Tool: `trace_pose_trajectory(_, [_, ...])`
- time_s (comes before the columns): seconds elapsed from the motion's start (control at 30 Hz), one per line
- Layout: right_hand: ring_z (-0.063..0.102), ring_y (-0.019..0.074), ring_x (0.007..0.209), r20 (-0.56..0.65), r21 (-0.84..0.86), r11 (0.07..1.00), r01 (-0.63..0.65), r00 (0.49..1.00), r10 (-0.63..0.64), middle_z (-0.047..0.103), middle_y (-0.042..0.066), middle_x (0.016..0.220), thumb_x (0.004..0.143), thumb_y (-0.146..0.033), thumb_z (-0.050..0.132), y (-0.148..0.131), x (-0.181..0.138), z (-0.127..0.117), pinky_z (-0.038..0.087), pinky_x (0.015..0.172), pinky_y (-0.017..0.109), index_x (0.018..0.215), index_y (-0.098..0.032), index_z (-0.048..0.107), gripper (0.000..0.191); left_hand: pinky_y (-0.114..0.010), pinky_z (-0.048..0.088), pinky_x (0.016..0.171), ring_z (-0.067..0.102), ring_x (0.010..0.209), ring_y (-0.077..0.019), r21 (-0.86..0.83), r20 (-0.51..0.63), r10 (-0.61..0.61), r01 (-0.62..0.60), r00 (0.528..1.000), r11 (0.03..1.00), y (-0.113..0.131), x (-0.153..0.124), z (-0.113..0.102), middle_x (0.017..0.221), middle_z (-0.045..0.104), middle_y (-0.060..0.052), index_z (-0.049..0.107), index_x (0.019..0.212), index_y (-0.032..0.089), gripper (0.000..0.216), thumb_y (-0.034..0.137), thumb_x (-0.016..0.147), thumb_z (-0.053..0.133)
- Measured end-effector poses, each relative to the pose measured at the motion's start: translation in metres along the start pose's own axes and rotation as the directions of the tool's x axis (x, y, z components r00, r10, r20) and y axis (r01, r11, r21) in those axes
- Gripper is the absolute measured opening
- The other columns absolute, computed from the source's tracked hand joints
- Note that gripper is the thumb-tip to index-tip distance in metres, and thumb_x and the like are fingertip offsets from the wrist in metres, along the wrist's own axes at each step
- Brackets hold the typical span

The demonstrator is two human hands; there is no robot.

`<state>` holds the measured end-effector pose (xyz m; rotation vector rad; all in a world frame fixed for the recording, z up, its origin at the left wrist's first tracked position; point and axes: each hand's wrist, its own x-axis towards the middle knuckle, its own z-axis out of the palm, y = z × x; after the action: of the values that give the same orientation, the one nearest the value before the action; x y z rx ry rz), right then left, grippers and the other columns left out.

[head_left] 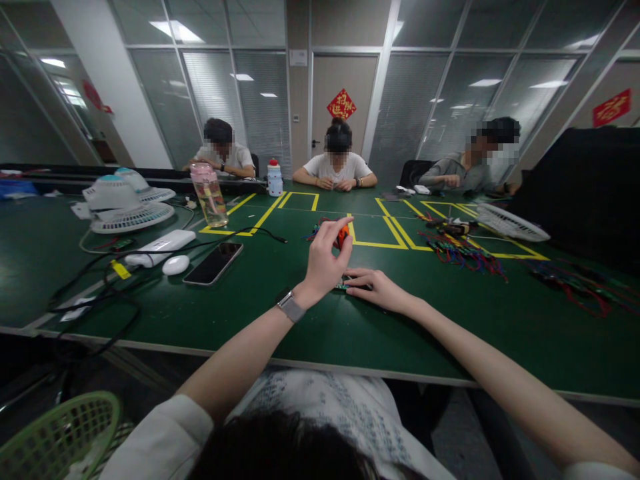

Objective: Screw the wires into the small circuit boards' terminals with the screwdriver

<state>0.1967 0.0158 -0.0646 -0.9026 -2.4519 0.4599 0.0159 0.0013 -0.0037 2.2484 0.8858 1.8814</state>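
My left hand point(325, 257), with a watch point(290, 305) on its wrist, is raised a little above the table. Its thumb and fingers curve around an orange-and-black object point(342, 236), partly hidden by the hand and too small to name. Just below, on the tabletop, my right hand point(377, 291) rests low, and its fingertips grip a small green circuit board point(341, 287). Most of the board is covered by the fingers. Behind my left hand lies a bundle of red and blue wires point(311, 231), partly hidden.
On the left of the green table point(280, 320) are a phone point(214, 263), a white case point(176, 265), a power strip point(161, 247), cables, white fans point(131, 215) and a drink bottle point(210, 197). Wired boards point(463, 253) lie at right. Several people sit opposite.
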Motion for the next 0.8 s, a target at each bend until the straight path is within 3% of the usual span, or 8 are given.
trace_pose_trajectory(0.8, [0.053, 0.0280, 0.123, 0.003, 0.004, 1.000, -0.003, 1.000, 0.003, 0.059, 0.008, 0.131, 0.089, -0.040, 0.056, -0.0007, -0.0004, -0.0013, 0.040, 0.106, 0.044, 0.114, -0.025, 0.070, 0.032, -0.027, 0.046, 0.078, 0.055, 0.085, -0.0142, 0.010, -0.011, -0.004, 0.004, 1.000, 1.000, 0.0002, 0.0005, -0.0002, 0.098, 0.058, -0.006, 0.057, 0.118, 0.018, 0.030, 0.015, 0.089, 0.049])
